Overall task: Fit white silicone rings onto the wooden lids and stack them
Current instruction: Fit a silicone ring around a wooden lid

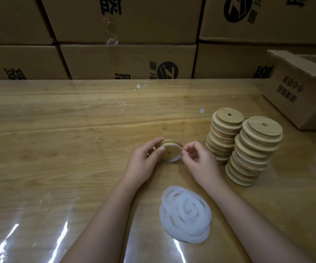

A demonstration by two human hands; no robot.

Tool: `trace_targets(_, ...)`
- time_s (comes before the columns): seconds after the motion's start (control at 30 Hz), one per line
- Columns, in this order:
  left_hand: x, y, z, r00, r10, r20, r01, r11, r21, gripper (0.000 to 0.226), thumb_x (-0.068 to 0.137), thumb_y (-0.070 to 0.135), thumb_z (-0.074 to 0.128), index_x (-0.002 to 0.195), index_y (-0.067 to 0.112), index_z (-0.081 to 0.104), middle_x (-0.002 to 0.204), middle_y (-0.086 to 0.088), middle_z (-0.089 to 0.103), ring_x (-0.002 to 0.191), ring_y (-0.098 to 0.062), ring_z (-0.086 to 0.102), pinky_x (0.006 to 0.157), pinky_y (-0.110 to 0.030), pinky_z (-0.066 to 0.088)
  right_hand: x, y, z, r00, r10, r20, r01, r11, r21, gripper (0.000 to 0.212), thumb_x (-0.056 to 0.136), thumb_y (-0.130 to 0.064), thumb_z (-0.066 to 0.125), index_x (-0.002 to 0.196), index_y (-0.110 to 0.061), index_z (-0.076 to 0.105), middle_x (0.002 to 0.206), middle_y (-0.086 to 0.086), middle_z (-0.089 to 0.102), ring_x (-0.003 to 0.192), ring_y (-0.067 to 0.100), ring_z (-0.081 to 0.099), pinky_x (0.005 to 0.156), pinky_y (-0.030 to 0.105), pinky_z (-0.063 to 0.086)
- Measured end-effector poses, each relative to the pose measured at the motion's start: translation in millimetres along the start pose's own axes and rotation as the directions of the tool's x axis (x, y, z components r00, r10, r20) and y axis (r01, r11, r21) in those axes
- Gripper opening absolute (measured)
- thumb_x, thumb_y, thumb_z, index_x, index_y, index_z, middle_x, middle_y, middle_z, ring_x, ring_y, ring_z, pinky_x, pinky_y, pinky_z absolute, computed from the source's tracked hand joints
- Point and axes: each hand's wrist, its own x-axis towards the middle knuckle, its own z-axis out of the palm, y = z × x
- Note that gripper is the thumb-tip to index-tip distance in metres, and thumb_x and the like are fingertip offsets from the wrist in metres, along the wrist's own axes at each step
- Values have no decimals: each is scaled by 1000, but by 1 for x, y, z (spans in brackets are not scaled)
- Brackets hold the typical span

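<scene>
The person's left hand grips a wooden lid just above the table, thumb across its face and fingers curled behind. The right hand pinches a white silicone ring at the lid's right edge, thumb and forefinger together on it. The ring looks only partly seated along the lower rim; if the pinch slips, I'd expect it to spring off or seat twisted. The two stacks of lids just to the right lean unevenly, so a nudge from the right forearm could topple them. A loose pile of rings lies between the forearms. The open cardboard box far right hides its inside from here; the cartons behind the table are closed.
</scene>
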Motion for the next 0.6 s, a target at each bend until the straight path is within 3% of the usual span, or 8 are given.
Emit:
trace_targets(0.07, 0, 0, 0, 1000, -24, -6, 24, 997, -68, 28, 89, 14, 61, 99, 40, 60, 63, 20, 63, 60, 0, 57, 65, -18, 46, 0, 0, 0, 1000, 0, 16, 0, 1000, 24, 6, 84, -11, 63, 84, -16, 59, 80, -4, 61, 68, 4, 55, 60, 12, 42)
trace_targets(0.17, 1, 2, 1, 999, -48, 13, 49, 992, -114, 30, 91, 13, 59, 98, 42, 58, 63, 19, 63, 58, -2, 57, 62, -24, 48, 1, 1, 0, 1000, -6, 30, 6, 1000, -6, 5, 85, -14, 63, 83, -14, 59, 78, -2, 59, 62, 5, 51, 57, 13, 38)
trace_targets(0.27, 2, 1, 4, 995, -65, 72, 71, 994, -88, 21, 91, 17, 58, 100, 36, 59, 60, 11, 58, 50, -6, 52, 54, -28, 45, 2, 2, 0, 1000, 17, 23, -17, 1000, 15, 6, 87, -13, 61, 83, -13, 57, 75, -3, 57, 61, 8, 50, 59, 20, 39)
trace_targets(0.37, 3, 4, 6, 997, -32, 75, 36, 998, -52, 22, 89, 20, 62, 105, 35, 59, 78, 9, 62, 53, -10, 51, 52, -34, 48, 2, 0, 0, 999, 24, 30, -25, 999, 36, 5, 87, -12, 60, 84, -12, 57, 73, -4, 56, 63, 11, 52, 62, 29, 44)
trace_targets(0.5, 6, 4, 5, 996, 73, 51, -75, 996, 38, 26, 88, 21, 63, 104, 42, 59, 82, 20, 60, 56, 1, 53, 59, -17, 44, 2, -2, -2, 999, 28, 25, -29, 997, 71, 5, 88, -13, 60, 84, -11, 57, 73, -1, 61, 65, 14, 56, 66, 36, 48)
trace_targets(0.6, 8, 0, 6, 994, 98, 49, -101, 993, 62, 25, 90, 17, 60, 111, 30, 63, 95, 21, 58, 60, 0, 55, 66, -20, 46, 2, -2, -3, 1000, 19, 4, -20, 998, 53, 4, 87, -13, 60, 84, -12, 57, 76, 4, 64, 67, 18, 59, 67, 39, 50)
